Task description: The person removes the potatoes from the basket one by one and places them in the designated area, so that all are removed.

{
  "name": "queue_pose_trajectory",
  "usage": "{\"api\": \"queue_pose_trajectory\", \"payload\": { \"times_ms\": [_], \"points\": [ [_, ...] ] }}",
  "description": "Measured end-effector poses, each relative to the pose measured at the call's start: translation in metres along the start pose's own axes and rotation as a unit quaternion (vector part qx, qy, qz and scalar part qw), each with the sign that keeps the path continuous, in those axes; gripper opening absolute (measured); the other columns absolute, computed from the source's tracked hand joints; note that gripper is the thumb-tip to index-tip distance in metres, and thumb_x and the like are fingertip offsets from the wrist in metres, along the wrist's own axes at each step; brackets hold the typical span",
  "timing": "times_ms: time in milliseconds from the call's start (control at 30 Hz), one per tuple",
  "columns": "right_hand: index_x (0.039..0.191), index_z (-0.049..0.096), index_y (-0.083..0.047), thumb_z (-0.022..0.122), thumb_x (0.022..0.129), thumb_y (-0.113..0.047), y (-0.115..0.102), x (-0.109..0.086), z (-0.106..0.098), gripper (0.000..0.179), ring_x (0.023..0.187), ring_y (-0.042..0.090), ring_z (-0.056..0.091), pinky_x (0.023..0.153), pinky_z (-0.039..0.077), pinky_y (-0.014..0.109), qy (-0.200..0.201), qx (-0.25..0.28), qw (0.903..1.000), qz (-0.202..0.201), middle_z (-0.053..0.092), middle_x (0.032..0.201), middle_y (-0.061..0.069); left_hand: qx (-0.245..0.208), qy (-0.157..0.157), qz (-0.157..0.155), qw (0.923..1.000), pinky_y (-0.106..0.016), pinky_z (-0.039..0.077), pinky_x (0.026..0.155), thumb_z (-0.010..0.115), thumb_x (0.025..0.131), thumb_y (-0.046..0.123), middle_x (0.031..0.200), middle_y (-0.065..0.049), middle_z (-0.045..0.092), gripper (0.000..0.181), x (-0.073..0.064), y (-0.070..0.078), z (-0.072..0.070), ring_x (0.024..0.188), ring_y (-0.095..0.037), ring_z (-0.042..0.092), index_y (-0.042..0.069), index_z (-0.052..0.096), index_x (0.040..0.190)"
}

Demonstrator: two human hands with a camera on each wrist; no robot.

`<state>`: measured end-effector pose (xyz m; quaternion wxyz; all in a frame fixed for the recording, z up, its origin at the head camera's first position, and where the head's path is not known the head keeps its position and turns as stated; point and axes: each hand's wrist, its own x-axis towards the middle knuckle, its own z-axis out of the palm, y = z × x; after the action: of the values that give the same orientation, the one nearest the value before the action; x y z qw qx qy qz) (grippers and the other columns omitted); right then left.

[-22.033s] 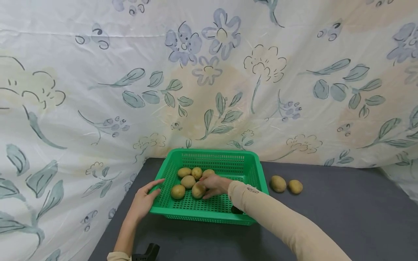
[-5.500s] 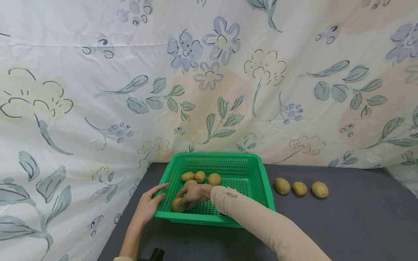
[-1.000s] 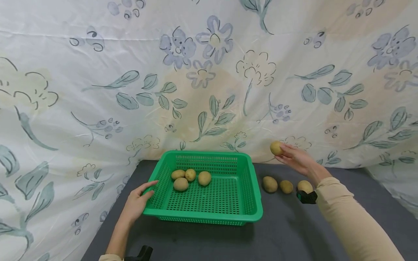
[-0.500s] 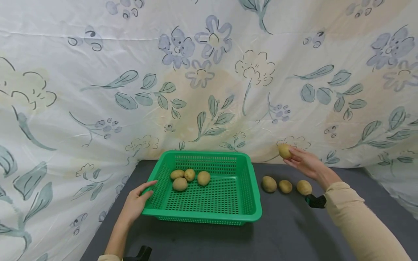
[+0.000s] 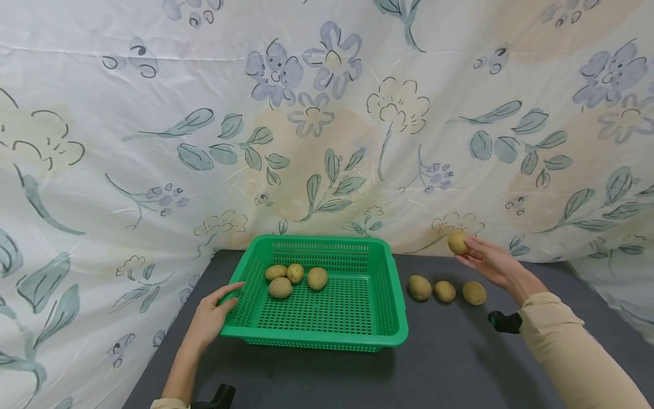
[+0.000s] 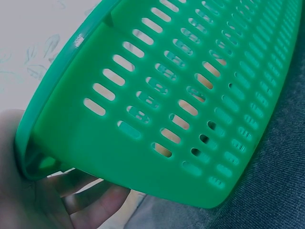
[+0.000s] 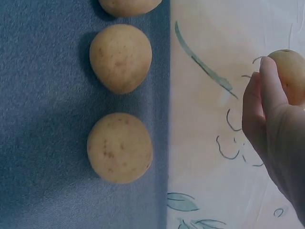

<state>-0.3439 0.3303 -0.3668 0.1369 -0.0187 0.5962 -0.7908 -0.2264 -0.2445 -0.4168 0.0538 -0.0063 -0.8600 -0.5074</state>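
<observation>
My left hand point(image 5: 208, 318) grips the left rim of a green perforated plastic basket point(image 5: 317, 336). In the left wrist view, fingers point(image 6: 102, 207) curl beneath the rim beside the slotted wall point(image 6: 138, 143). Several potatoes lie grouped in the basket's left and rear part, one a round potato point(image 5: 317, 278). Raised above the table on the right, my right hand point(image 5: 493, 262) pinches a potato point(image 5: 457, 242) between thumb and fingers. The right wrist view shows this held potato point(image 7: 289, 71) at its right edge, partly cut off.
Three potatoes stand in a row right of the basket: a left potato point(image 5: 419, 288), a small middle potato point(image 5: 445, 291) and a right potato point(image 5: 474, 293). A dark grey table point(image 5: 434, 363) lies beneath, with a floral curtain point(image 5: 327, 142) behind and left.
Over the last second my right hand has carried the potato rightward and slightly down. Since earlier, the table row has grown from two potatoes to three, and the basket holds fewer. My left hand stays on the rim.
</observation>
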Motion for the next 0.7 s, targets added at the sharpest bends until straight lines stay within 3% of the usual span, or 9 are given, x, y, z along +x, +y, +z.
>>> {"api": "queue_pose_trajectory", "payload": {
  "times_ms": [167,267,400,500,700],
  "points": [
    [0.147,0.017,-0.009,0.052,0.099,-0.017,0.002,-0.004,-0.006,0.060,0.097,0.011,0.059,0.104,0.035,0.036,-0.001,0.018,0.9998,0.004,0.057,0.105,0.000,0.001,0.001,-0.004,1.0000,-0.058,0.030,0.102,0.047,0.102,0.015,0.148,-0.020,0.033,0.039,0.000,-0.001,0.000,0.135,-0.039,0.028,0.010,0.048,0.141],
    [0.149,0.012,-0.008,0.050,0.100,-0.018,0.002,-0.005,-0.010,0.063,0.097,0.010,0.059,0.102,0.039,0.034,-0.007,0.006,1.0000,0.002,0.056,0.108,0.000,-0.001,0.001,-0.006,1.0000,-0.057,0.030,0.101,0.047,0.102,0.016,0.148,-0.020,0.033,0.040,0.000,-0.001,0.000,0.135,-0.038,0.028,0.010,0.048,0.141],
    [0.146,0.019,-0.010,0.048,0.101,-0.017,0.003,-0.008,-0.017,0.054,0.098,0.010,0.060,0.097,0.044,0.031,-0.013,0.011,0.9998,-0.001,0.058,0.109,0.000,-0.002,0.000,-0.004,1.0000,-0.057,0.030,0.101,0.046,0.102,0.015,0.149,-0.020,0.033,0.040,0.000,-0.001,0.000,0.135,-0.038,0.028,0.010,0.048,0.141],
    [0.130,0.036,-0.014,0.049,0.100,-0.015,0.004,-0.010,-0.024,0.032,0.098,0.012,0.061,0.095,0.045,0.032,-0.014,0.030,0.9994,0.000,0.061,0.104,0.000,0.000,-0.001,-0.003,1.0000,-0.058,0.029,0.102,0.046,0.102,0.015,0.149,-0.020,0.033,0.040,0.000,-0.001,0.000,0.136,-0.039,0.027,0.010,0.048,0.141],
    [0.130,0.034,-0.013,0.047,0.101,-0.014,0.006,-0.014,-0.032,0.032,0.098,0.013,0.061,0.095,0.045,0.033,-0.008,0.045,0.9989,0.005,0.062,0.104,0.000,0.006,0.000,-0.002,1.0000,-0.058,0.029,0.102,0.046,0.102,0.015,0.148,-0.020,0.033,0.040,0.000,-0.001,0.000,0.135,-0.039,0.028,0.010,0.048,0.141]
  ]
}}
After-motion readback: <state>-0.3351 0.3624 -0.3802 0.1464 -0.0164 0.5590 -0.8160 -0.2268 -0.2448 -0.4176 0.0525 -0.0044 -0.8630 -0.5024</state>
